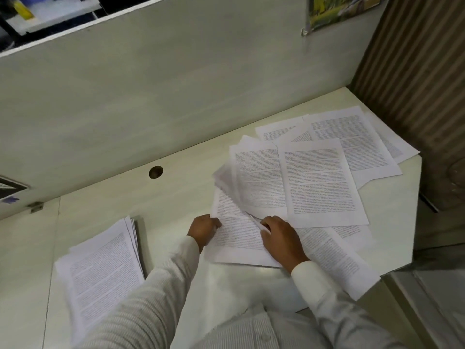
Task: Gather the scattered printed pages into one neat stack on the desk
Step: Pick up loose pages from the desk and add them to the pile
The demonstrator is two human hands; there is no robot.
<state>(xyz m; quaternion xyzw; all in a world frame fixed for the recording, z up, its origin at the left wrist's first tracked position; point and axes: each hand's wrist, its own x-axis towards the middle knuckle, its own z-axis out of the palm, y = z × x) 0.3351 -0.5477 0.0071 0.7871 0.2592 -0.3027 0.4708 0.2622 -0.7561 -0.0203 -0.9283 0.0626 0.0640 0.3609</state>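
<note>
A: Surface: a pale desk (151,197) against a grey partition (176,84). Where are the printed pages?

B: A gathered stack (100,268) lies at 8 o'clock; loose pages (324,182) overlap from centre toward 2 o'clock.

A: Hand status?

B: The left hand (202,230) has its fingers curled on the left edge of the nearest page (239,238). The right hand (281,238) pinches a lifted, blurred sheet (231,182).

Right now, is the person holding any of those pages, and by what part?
Yes. The left hand pinches the left edge of a printed page near its top corner. The right hand grips a blurred, lifted sheet at its lower end.
</note>
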